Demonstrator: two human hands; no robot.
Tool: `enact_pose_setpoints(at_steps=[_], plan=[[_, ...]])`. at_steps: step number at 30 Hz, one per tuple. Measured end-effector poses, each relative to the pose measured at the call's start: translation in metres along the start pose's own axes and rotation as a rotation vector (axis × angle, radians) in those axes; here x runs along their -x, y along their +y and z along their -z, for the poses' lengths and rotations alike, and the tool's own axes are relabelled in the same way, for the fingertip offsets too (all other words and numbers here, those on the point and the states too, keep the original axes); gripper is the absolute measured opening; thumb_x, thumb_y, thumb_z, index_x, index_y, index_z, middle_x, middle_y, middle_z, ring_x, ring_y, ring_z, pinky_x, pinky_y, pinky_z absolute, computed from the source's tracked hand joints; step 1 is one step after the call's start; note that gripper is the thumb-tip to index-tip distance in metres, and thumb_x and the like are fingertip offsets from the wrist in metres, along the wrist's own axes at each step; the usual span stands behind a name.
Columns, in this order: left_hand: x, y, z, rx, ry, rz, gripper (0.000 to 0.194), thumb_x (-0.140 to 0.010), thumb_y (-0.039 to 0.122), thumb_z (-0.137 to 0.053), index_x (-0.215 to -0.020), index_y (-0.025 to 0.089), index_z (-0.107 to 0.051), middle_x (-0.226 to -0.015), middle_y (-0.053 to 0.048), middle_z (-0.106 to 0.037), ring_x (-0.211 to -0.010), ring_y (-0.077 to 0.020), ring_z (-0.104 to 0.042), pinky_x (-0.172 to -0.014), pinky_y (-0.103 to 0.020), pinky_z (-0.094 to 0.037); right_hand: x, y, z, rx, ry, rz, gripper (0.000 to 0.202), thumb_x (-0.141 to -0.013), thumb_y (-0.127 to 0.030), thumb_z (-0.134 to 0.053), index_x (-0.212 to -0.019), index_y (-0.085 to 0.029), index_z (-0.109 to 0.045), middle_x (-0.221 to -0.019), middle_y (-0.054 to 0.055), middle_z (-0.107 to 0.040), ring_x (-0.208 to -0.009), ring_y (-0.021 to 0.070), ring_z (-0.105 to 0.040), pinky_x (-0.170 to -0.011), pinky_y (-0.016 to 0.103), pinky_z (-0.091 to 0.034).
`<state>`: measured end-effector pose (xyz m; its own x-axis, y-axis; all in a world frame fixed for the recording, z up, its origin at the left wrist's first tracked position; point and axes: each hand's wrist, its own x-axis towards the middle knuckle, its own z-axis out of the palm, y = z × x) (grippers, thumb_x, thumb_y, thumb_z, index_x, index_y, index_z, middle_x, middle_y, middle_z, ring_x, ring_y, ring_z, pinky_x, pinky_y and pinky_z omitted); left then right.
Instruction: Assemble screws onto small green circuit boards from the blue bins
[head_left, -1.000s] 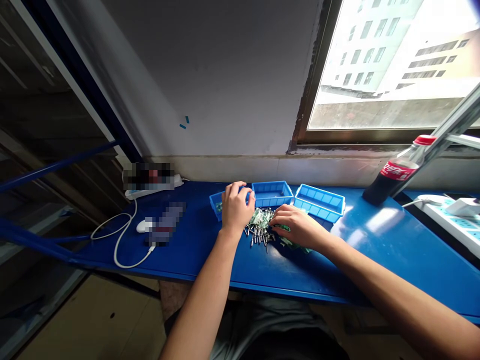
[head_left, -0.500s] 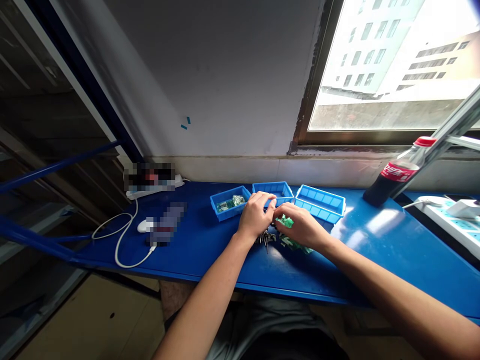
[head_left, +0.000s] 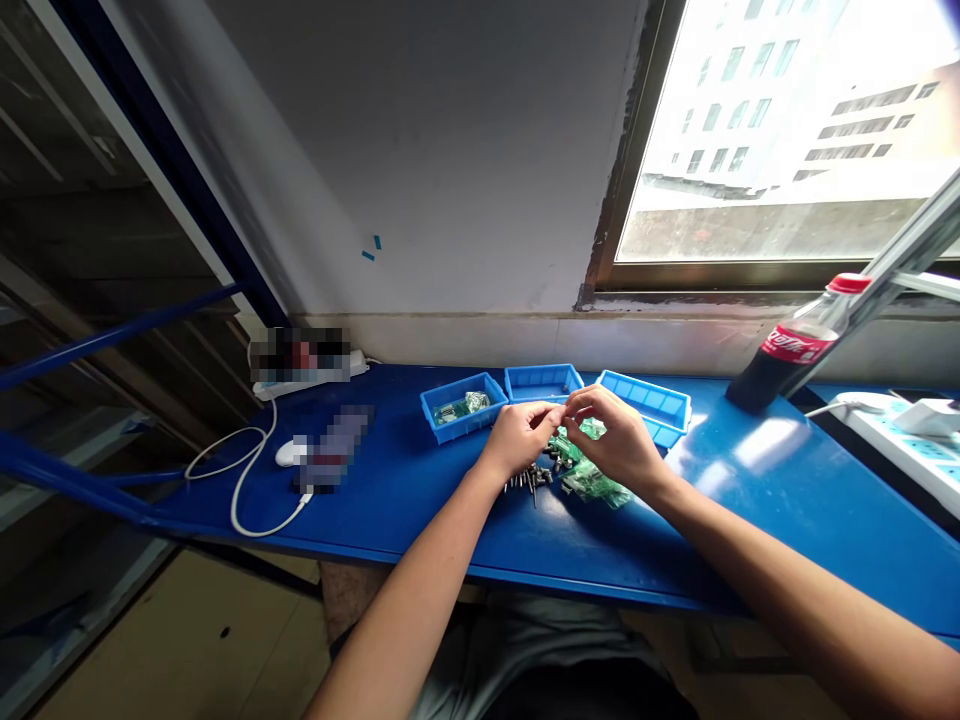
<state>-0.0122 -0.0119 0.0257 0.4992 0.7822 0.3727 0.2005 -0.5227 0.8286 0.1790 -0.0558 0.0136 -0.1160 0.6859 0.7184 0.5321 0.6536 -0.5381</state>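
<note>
My left hand (head_left: pixel 523 437) and my right hand (head_left: pixel 611 428) meet at the fingertips above the blue table, both pinched closed. Whatever is between the fingers is too small or hidden to name. Below them lies a pile of dark metal screws (head_left: pixel 533 482), partly covered by my left hand. Beside it, under my right hand, are green-tinted clear plastic packets (head_left: pixel 596 483). Beyond the hands stand three blue bins: the left bin (head_left: pixel 452 431) holds small packets and metal pieces, while the middle bin (head_left: pixel 544 378) and the right bin (head_left: pixel 660 400) are partly hidden by my hands.
A cola bottle (head_left: pixel 787 350) stands at the back right by a metal bar, with a white power strip (head_left: pixel 919 430) farther right. On the left, a white cable (head_left: pixel 238 490) runs over the blue table (head_left: pixel 390 500) to a blurred device. A wall and window rise behind.
My right hand has lifted and turned, its fingers now raised at the left hand's fingertips. My left hand has shifted slightly right and closed. More of the green packets shows.
</note>
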Motion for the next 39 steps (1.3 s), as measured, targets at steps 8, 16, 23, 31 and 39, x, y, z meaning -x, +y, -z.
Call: enact_pose_setpoints(at_steps=[8, 16, 23, 31, 39], plan=[[-0.002, -0.008, -0.003, 0.068, 0.058, -0.009, 0.026, -0.101, 0.030, -0.067, -0.119, 0.021, -0.084, -0.116, -0.007, -0.085, -0.107, -0.0269, -0.082, -0.103, -0.041, -0.065, 0.000, -0.001, 0.003, 0.026, -0.030, -0.106, 0.006, -0.101, -0.030, -0.066, -0.105, -0.026, -0.068, -0.101, 0.006, -0.074, -0.086, 0.0232, -0.071, -0.079, 0.043, -0.064], [-0.001, -0.010, -0.008, 0.096, 0.123, -0.047, 0.036, -0.090, 0.011, -0.078, -0.124, 0.023, -0.079, -0.113, -0.005, -0.085, -0.105, -0.0240, -0.083, -0.101, -0.043, -0.068, 0.001, 0.005, 0.002, -0.035, -0.029, -0.237, 0.019, -0.099, -0.043, -0.070, -0.104, -0.024, -0.069, -0.097, 0.006, -0.077, -0.085, 0.0239, -0.075, -0.076, 0.041, -0.066], [0.001, -0.011, -0.006, -0.151, 0.143, -0.185, 0.052, -0.092, 0.008, -0.077, -0.140, 0.028, -0.070, -0.123, -0.003, -0.083, -0.119, -0.0241, -0.078, -0.109, -0.043, -0.064, 0.000, 0.005, 0.003, -0.093, -0.029, -0.289, 0.022, -0.097, -0.045, -0.074, -0.102, -0.024, -0.067, -0.093, 0.005, -0.077, -0.083, 0.0225, -0.074, -0.075, 0.039, -0.064], [0.001, -0.010, -0.007, -0.079, 0.120, -0.240, 0.062, -0.094, 0.008, -0.072, -0.152, 0.028, -0.058, -0.133, -0.005, -0.078, -0.105, -0.0196, -0.081, -0.102, -0.039, -0.066, 0.000, 0.006, 0.003, -0.122, -0.005, -0.329, 0.022, -0.093, -0.041, -0.075, -0.099, -0.025, -0.061, -0.091, 0.004, -0.073, -0.078, 0.0207, -0.072, -0.071, 0.035, -0.063], [0.001, 0.003, -0.004, -0.114, 0.129, -0.132, 0.024, -0.105, 0.030, -0.062, -0.118, 0.020, -0.080, -0.117, -0.008, -0.083, -0.107, -0.0244, -0.079, -0.092, -0.035, -0.065, -0.002, 0.000, 0.005, -0.009, 0.004, -0.230, 0.012, -0.095, -0.030, -0.067, -0.103, -0.024, -0.072, -0.089, 0.005, -0.072, -0.075, 0.0209, -0.068, -0.071, 0.038, -0.061]])
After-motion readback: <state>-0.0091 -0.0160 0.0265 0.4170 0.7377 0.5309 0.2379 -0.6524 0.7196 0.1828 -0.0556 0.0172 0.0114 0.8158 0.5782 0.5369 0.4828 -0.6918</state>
